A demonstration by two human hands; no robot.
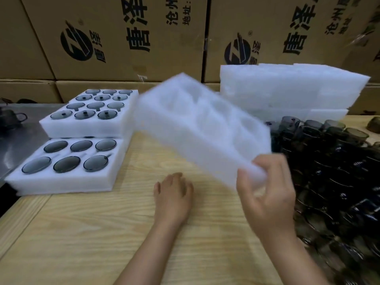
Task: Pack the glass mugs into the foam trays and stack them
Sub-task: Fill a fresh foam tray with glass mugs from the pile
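Here the right hand [265, 194] pinches a corner of a tilted, empty foam tray [197, 128]. The left hand [173, 192] is low over the worktop [92, 233], its grip loosely spread.

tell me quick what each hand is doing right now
Left hand: open, holding nothing.
Right hand: gripping the tilted foam tray by its near corner.

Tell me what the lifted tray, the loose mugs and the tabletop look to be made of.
The lifted tray: white, matte foam, soft-looking; motion blur hides its texture. The loose mugs: smoky dark glass, glossy; translucent walls with bright glints. The tabletop: pale wood or wood-look laminate, smooth; grain lines show, but not which.
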